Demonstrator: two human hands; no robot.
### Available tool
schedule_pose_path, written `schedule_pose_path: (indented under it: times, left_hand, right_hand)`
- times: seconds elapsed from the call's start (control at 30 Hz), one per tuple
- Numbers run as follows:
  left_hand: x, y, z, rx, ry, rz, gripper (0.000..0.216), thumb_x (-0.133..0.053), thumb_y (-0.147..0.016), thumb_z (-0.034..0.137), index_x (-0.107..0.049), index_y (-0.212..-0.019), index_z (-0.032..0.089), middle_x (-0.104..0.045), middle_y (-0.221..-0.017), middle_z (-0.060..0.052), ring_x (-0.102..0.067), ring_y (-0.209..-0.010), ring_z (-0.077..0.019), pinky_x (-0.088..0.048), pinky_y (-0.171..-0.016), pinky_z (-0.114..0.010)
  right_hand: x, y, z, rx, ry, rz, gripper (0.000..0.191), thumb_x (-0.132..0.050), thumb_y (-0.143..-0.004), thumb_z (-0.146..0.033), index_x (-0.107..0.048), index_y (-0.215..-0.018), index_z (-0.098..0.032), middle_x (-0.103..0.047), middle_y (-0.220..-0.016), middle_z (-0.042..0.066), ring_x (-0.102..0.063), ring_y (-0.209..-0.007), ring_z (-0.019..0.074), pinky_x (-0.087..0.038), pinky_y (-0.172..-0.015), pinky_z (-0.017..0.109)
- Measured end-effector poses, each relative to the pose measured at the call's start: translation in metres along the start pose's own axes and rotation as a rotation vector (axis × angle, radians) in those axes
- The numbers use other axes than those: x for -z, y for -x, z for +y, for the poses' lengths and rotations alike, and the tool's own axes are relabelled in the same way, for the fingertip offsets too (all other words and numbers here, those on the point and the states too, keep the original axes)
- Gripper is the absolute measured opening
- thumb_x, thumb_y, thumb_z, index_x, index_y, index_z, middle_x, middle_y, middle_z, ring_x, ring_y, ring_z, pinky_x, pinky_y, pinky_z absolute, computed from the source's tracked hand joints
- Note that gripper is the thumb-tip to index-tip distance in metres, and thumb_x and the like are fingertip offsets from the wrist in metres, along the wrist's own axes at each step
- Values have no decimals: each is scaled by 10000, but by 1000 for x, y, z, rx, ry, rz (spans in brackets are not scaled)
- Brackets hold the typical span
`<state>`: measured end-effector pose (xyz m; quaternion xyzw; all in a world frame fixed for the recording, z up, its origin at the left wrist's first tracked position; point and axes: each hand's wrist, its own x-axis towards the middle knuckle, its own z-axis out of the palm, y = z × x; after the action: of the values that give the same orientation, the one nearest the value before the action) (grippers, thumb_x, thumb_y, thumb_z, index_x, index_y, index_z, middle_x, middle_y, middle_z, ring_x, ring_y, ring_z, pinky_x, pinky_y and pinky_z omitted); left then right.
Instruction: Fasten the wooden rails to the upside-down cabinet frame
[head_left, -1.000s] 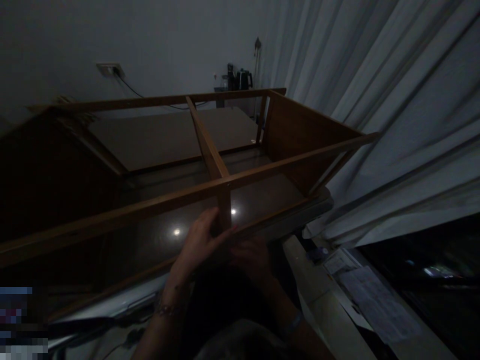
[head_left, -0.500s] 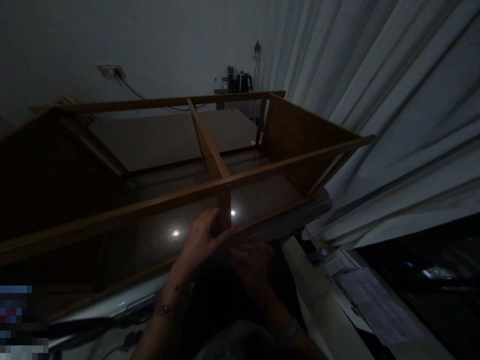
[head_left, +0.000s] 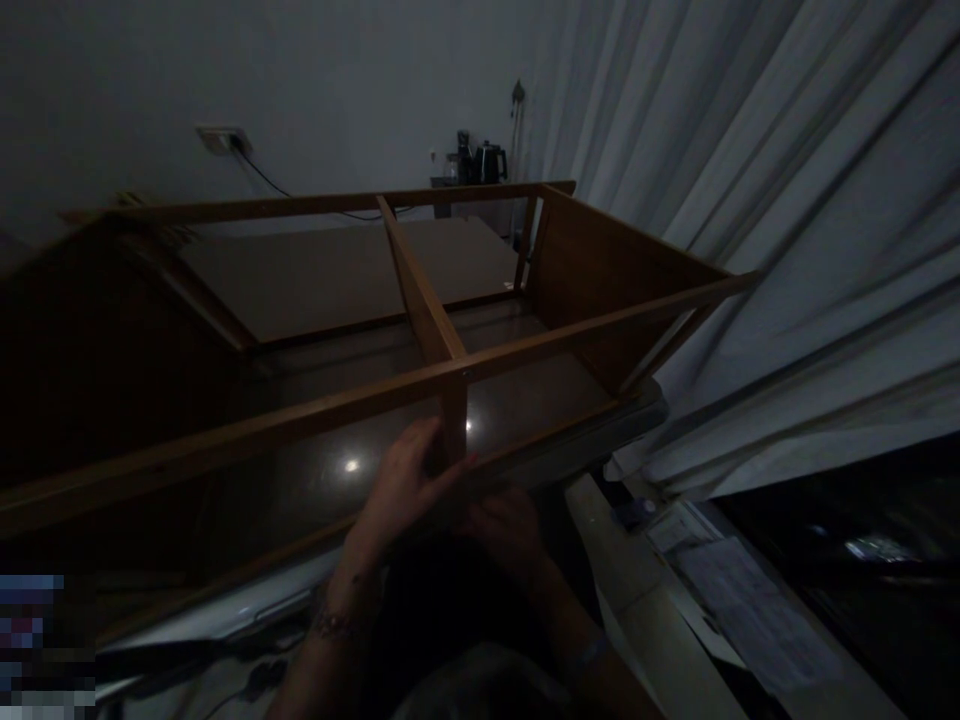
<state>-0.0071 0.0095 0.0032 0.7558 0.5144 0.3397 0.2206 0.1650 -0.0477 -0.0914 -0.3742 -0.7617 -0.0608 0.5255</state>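
A wooden furniture frame (head_left: pixel 352 392) with a panel base lies across the view, its open side up. My left hand (head_left: pixel 401 490) is closed around the lower part of the short middle post (head_left: pixel 454 410), with the fingers behind it and the thumb across the front. Just below and to the right, my right hand (head_left: pixel 504 530) is held close under the lower edge of the frame. Its fingers are curled together; the dark hides what they hold, if anything. A wooden divider (head_left: pixel 424 290) runs from the middle post to the far rail.
White curtains (head_left: pixel 720 180) hang at the right. Papers (head_left: pixel 750 600) lie on a low surface at lower right. A black kettle (head_left: pixel 490 162) stands by the back wall, and a wall socket (head_left: pixel 221 139) holds a plugged-in cable. The light is dim.
The view has shifted slightly, so the frame appears a little further right. My left hand keeps its hold on the post. My right hand has moved slightly, its fingers drawn in more.
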Motion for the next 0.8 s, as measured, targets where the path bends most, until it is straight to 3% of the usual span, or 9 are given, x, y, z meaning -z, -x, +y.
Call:
schedule_pose_path:
  times: [0.2,0.4,0.5,0.63,0.8]
  left_hand:
    - [0,0,0,-32,-53,15,369,-609,-872,519,-591,-1047,194,-668,-1023,-54,-645,-902,-213,-531,-778,-329]
    - [1,-1,0,-64,-60,35,365,-616,-874,507,-588,-1068,199,-664,-1036,-47,-641,-914,-208,-528,-790,-317]
    - [2,-1,2,-55,-65,22,363,-613,-878,503,-588,-1070,196,-669,-1035,-51,-648,-908,-210,-530,-766,-313]
    - [2,-1,3,-53,-71,20,360,-615,-880,494,-587,-1080,195,-672,-1050,-57,-653,-917,-214,-535,-764,-318]
    - [0,-1,-1,-64,-63,22,378,-622,-871,498,-590,-1093,193,-672,-1078,-66,-653,-948,-225,-543,-795,-336]
  right_hand:
    - [-15,4,-4,-163,-96,134,17,-666,-909,-291,-664,-908,-274,-679,-727,-12,-600,-693,164,-479,-662,321]
    - [-16,-5,-20,-282,-85,179,120,-561,-966,-288,-634,-880,-249,-623,-754,4,-592,-716,168,-463,-668,325]
    - [-5,-10,-22,-274,41,117,164,-578,-960,-364,-636,-861,-248,-640,-819,20,-585,-773,181,-438,-721,332]
    - [10,-19,-21,-295,208,-27,360,-510,-946,-551,-636,-848,-228,-655,-842,48,-569,-804,203,-383,-745,340]
    - [18,-27,-26,-238,334,-280,450,-373,-1023,-457,-591,-704,-226,-622,-668,19,-504,-708,196,-272,-695,354]
